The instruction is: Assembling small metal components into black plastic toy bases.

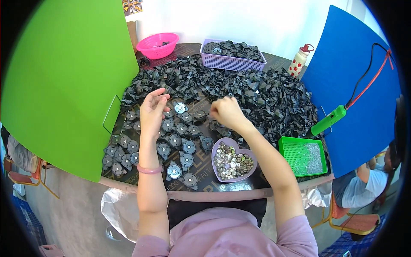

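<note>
My left hand (pixel 153 110) hovers over the left part of the table, its fingers apart and nothing visible in them. Below and beside it lie several round black plastic parts (pixel 187 159) with metal centres, and a few (pixel 180 108) show a shinier disc. My right hand (pixel 228 112) is at the near edge of a heap of loose black plastic pieces (pixel 274 100). Its fingers are curled down and closed; whatever they hold is hidden. Nearer to me, a lilac heart-shaped dish (pixel 215 175) contains small round metal pieces (pixel 233 162).
A green tray (pixel 292 156) with small silvery pieces sits at right, below a hanging green electric screwdriver (pixel 329 121). Behind the heap stand a pink basket (pixel 157 52), a purple basket (pixel 233 63) and a bottle (pixel 297 63). Green (pixel 64 85) and blue (pixel 346 85) panels flank the table.
</note>
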`<state>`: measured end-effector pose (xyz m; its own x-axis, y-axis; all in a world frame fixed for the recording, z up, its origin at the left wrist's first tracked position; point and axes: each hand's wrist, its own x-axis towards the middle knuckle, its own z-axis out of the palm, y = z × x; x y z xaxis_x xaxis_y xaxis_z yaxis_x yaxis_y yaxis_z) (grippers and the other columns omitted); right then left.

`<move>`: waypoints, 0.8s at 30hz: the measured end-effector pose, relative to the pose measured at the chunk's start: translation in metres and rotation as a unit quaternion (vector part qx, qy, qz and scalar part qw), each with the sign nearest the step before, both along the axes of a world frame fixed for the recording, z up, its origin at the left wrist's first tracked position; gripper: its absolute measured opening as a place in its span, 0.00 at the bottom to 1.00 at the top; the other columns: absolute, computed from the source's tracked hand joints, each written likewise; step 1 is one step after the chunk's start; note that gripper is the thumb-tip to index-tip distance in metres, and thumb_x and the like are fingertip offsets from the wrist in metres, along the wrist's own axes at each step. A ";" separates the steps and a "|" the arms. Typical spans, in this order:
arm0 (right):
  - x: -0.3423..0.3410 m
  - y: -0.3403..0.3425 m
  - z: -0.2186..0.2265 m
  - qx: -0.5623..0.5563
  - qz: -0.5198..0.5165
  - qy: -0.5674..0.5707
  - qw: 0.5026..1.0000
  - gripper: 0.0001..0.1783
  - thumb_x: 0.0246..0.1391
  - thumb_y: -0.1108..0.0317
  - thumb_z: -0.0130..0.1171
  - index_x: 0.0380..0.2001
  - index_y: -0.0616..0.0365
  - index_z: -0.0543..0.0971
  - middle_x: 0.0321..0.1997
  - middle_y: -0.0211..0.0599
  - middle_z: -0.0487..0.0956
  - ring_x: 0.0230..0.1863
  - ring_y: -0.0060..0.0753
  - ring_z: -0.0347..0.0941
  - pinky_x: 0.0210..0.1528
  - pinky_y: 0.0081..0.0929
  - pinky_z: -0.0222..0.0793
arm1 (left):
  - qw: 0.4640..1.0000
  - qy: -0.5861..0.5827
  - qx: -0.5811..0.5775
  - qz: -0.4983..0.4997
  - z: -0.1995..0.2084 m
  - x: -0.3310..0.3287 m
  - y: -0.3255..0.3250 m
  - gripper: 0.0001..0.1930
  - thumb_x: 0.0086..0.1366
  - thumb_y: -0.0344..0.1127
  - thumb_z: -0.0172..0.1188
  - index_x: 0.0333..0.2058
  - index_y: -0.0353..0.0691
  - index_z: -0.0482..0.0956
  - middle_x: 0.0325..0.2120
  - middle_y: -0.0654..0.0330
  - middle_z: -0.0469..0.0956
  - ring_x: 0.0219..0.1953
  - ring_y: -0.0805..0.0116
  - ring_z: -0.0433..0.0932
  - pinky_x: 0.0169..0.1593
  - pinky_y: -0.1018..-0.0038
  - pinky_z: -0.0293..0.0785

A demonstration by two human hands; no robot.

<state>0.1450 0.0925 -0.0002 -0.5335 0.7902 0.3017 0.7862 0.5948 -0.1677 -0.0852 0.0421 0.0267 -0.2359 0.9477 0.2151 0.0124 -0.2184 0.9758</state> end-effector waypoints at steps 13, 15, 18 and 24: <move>0.028 -0.007 -0.013 0.099 -0.015 -0.137 0.985 0.19 0.33 0.63 0.67 0.31 0.54 0.72 0.32 0.31 0.75 0.42 0.38 0.67 0.44 0.36 0.57 | 0.986 0.111 0.048 0.118 -0.014 -0.022 0.017 0.15 0.60 0.30 0.54 0.47 0.38 0.71 0.37 0.61 0.77 0.26 0.82 0.71 0.26 0.87 0.65; 0.038 -0.006 -0.010 0.173 -0.074 -0.028 0.982 0.14 0.37 0.66 0.64 0.29 0.54 0.72 0.31 0.33 0.75 0.40 0.39 0.67 0.43 0.37 0.57 | 0.964 0.231 0.054 0.122 -0.020 -0.013 0.029 0.17 0.57 0.30 0.57 0.46 0.38 0.72 0.38 0.56 0.76 0.31 0.72 0.75 0.36 0.77 0.72; 0.049 -0.009 0.009 0.183 -0.121 0.120 0.968 0.10 0.40 0.71 0.60 0.25 0.57 0.69 0.26 0.37 0.73 0.34 0.42 0.67 0.38 0.37 0.58 | 0.901 0.424 0.055 0.068 -0.017 0.013 0.053 0.18 0.53 0.32 0.61 0.44 0.39 0.72 0.37 0.51 0.75 0.37 0.57 0.76 0.42 0.68 0.72; 0.072 -0.043 0.043 -0.101 -0.058 0.534 0.838 0.10 0.50 0.83 0.49 0.37 0.63 0.67 0.26 0.37 0.74 0.24 0.28 0.75 0.24 0.21 0.71 | 0.805 0.591 -0.020 0.047 -0.029 0.058 0.119 0.24 0.48 0.35 0.65 0.44 0.40 0.68 0.43 0.46 0.69 0.42 0.44 0.73 0.44 0.58 0.72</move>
<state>0.2171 0.0498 0.0424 0.0390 0.9102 0.4124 0.1748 0.4002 -0.8996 -0.0268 0.1615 -0.0022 0.0410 0.9492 0.3121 0.9522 -0.1317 0.2755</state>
